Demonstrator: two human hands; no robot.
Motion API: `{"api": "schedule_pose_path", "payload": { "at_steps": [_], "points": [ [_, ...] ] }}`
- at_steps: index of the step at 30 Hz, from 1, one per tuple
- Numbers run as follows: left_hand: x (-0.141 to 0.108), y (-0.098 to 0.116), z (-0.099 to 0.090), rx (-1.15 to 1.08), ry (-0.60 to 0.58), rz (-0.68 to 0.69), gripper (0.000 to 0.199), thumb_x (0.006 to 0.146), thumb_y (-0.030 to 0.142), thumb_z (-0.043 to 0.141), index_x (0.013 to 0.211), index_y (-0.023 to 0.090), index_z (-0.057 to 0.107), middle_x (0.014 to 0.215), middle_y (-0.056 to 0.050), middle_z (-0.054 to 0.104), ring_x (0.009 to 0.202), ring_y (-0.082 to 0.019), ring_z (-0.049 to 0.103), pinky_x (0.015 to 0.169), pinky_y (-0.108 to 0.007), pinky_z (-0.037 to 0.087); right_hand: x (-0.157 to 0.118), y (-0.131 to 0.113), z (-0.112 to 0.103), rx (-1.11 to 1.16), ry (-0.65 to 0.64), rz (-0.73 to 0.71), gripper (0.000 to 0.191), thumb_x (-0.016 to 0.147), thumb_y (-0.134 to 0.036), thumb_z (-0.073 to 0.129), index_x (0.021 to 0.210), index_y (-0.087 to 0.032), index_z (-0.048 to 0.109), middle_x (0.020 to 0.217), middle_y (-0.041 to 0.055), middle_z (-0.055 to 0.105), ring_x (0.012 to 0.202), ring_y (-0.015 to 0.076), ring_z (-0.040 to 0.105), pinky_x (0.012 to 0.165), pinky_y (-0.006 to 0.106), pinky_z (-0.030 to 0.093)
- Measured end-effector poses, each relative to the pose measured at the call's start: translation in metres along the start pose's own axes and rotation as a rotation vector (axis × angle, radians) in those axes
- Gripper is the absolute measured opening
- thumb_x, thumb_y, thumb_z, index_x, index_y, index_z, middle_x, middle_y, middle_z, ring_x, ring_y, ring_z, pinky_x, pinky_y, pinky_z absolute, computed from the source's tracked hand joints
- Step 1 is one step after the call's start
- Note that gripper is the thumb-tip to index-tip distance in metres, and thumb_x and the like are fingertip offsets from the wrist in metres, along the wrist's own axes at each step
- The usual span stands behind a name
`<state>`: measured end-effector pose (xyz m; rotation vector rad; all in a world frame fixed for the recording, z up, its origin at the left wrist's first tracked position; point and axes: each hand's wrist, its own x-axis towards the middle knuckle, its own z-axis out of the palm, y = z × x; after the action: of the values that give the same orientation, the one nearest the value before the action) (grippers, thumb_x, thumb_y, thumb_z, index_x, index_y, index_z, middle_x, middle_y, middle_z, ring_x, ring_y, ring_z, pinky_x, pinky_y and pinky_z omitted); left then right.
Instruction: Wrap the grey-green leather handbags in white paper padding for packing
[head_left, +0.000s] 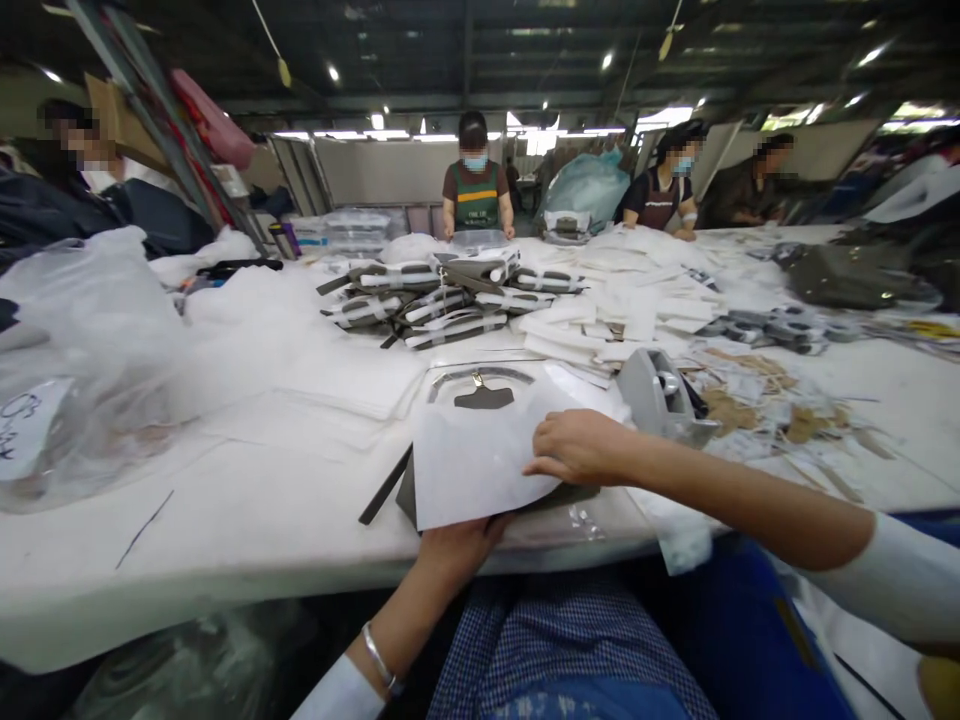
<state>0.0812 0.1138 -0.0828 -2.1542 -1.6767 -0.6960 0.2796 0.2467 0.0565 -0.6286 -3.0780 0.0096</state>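
Note:
A dark olive bag [406, 492] lies at the table's near edge, with a dark strap [385, 485] out to its left. Over the bag is a white sheet of paper [472, 455]. Beyond the sheet show a curved handle wrapped in clear plastic and a dark tag [484, 397] on a gold clip. My right hand [574, 445] pinches the sheet at its right side, fingers closed. My left hand [461, 550] reaches under the near edge of the bag and sheet; its fingers are hidden. A grey tape dispenser [660, 395] stands right of the bag.
Several wrapped dark bags [442, 300] are piled ahead. White padding [255, 330] and clear plastic bags [97, 340] lie left. White paper pieces [592, 310] and brown scraps [750, 395] spread right. Co-workers [476, 190] stand across the white table [247, 500].

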Motion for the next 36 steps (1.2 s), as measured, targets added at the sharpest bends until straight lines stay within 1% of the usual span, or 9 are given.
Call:
{"api": "schedule_pose_path", "payload": {
  "at_steps": [2, 4, 6, 8, 16, 23, 27, 32, 36],
  "points": [
    [0.001, 0.0, -0.001, -0.001, -0.032, 0.001, 0.047, 0.089, 0.044, 0.062, 0.133, 0.027, 0.058, 0.137, -0.01, 0.059, 0.128, -0.037, 0.052, 0.11, -0.058, 0.039, 0.014, 0.0, 0.009, -0.033, -0.012, -0.002, 0.044, 0.096, -0.049, 0.049, 0.088, -0.014, 0.075, 0.089, 0.0145, 0.073, 0.089, 0.0262, 0.067, 0.086, 0.04, 0.048],
    [0.0, 0.0, 0.0, 0.005, -0.049, 0.002, 0.05, 0.089, 0.045, 0.062, 0.135, 0.025, 0.056, 0.14, -0.012, 0.056, 0.128, -0.037, 0.052, 0.11, -0.059, 0.038, 0.022, 0.001, 0.021, 0.011, 0.007, -0.089, 0.046, 0.094, -0.051, 0.053, 0.115, -0.013, 0.069, 0.12, 0.0185, 0.067, 0.111, 0.0303, 0.061, 0.097, 0.044, 0.044],
    [-0.001, 0.0, 0.002, 0.026, -0.034, 0.01, 0.053, 0.091, 0.044, 0.059, 0.139, 0.023, 0.051, 0.143, -0.013, 0.053, 0.13, -0.037, 0.05, 0.114, -0.061, 0.033, 0.022, 0.003, 0.034, 0.109, 0.029, -0.164, 0.061, 0.093, -0.055, 0.052, 0.142, -0.019, 0.05, 0.15, 0.0171, 0.044, 0.133, 0.0328, 0.046, 0.108, 0.049, 0.035],
    [-0.003, 0.0, 0.004, 0.047, 0.011, 0.039, 0.053, 0.093, 0.04, 0.057, 0.142, 0.024, 0.048, 0.141, -0.012, 0.055, 0.13, -0.036, 0.05, 0.118, -0.061, 0.025, 0.018, 0.007, 0.046, 0.192, 0.012, -0.186, 0.064, 0.096, -0.055, 0.045, 0.152, -0.028, 0.033, 0.16, 0.0113, 0.029, 0.143, 0.0332, 0.033, 0.113, 0.053, 0.026],
    [0.0, 0.003, -0.002, 0.059, 0.043, 0.027, 0.052, 0.093, 0.046, 0.055, 0.14, 0.026, 0.05, 0.141, -0.01, 0.055, 0.131, -0.034, 0.05, 0.12, -0.055, 0.02, 0.014, 0.015, 0.066, 0.263, -0.026, -0.096, 0.063, 0.097, -0.057, 0.041, 0.153, -0.032, 0.029, 0.16, 0.0084, 0.029, 0.146, 0.0353, 0.027, 0.116, 0.059, 0.017],
    [-0.001, 0.003, -0.008, 0.081, -0.052, 0.03, 0.048, 0.092, 0.042, 0.056, 0.137, 0.023, 0.054, 0.14, -0.014, 0.055, 0.131, -0.038, 0.049, 0.114, -0.058, 0.032, 0.013, 0.016, 0.076, 0.257, 0.019, -0.084, 0.062, 0.097, -0.057, 0.04, 0.153, -0.032, 0.03, 0.159, 0.0083, 0.03, 0.145, 0.0364, 0.028, 0.115, 0.062, 0.019],
    [-0.001, 0.018, -0.051, 0.025, -0.254, 0.052, 0.048, 0.094, 0.028, 0.052, 0.14, 0.018, 0.048, 0.14, -0.016, 0.055, 0.128, -0.034, 0.053, 0.104, -0.051, 0.048, 0.011, 0.016, 0.079, 0.255, 0.055, -0.091, 0.062, 0.097, -0.057, 0.041, 0.152, -0.03, 0.032, 0.158, 0.0095, 0.032, 0.145, 0.0371, 0.029, 0.113, 0.064, 0.02],
    [0.04, 0.048, -0.109, -0.296, -0.339, 0.024, 0.025, 0.1, 0.03, 0.043, 0.108, 0.024, 0.065, 0.104, -0.004, 0.073, 0.089, -0.017, 0.07, 0.08, -0.029, 0.06, 0.01, 0.015, 0.081, 0.26, 0.09, -0.088, 0.061, 0.097, -0.056, 0.042, 0.151, -0.029, 0.035, 0.157, 0.0104, 0.033, 0.144, 0.0382, 0.031, 0.112, 0.066, 0.02],
    [0.079, 0.025, -0.075, -0.29, -0.322, 0.046, 0.035, 0.1, 0.027, 0.043, 0.132, 0.019, 0.053, 0.129, -0.008, 0.064, 0.121, -0.02, 0.059, 0.101, -0.036, 0.052, 0.009, 0.016, 0.084, 0.276, 0.081, -0.087, 0.062, 0.097, -0.055, 0.042, 0.152, -0.027, 0.034, 0.158, 0.0107, 0.033, 0.145, 0.0383, 0.028, 0.113, 0.066, 0.019]
  ]
}}
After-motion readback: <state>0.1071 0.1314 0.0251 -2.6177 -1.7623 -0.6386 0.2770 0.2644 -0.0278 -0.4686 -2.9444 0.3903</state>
